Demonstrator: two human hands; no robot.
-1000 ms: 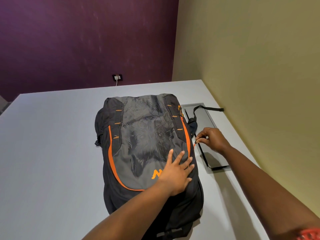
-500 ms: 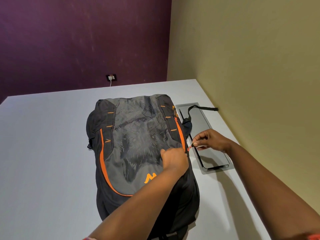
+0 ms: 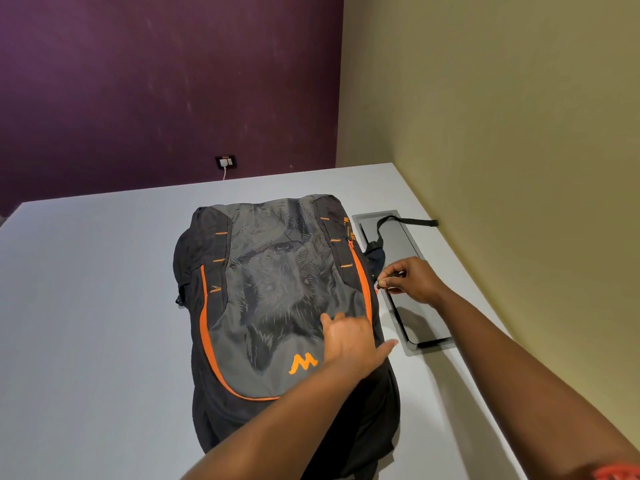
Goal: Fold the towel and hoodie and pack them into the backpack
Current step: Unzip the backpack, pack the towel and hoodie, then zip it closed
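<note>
Lying flat on the grey desk (image 3: 86, 306), your black-and-grey backpack (image 3: 277, 306) showed orange trim; your left hand (image 3: 349, 341) rested spread on it, your right hand (image 3: 408, 278) pinching its zipper pull (image 3: 379, 285).

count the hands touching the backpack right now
2: the left hand rests on the backpack front by the orange logo; the right hand pinches a zipper pull at its right edge.
</note>
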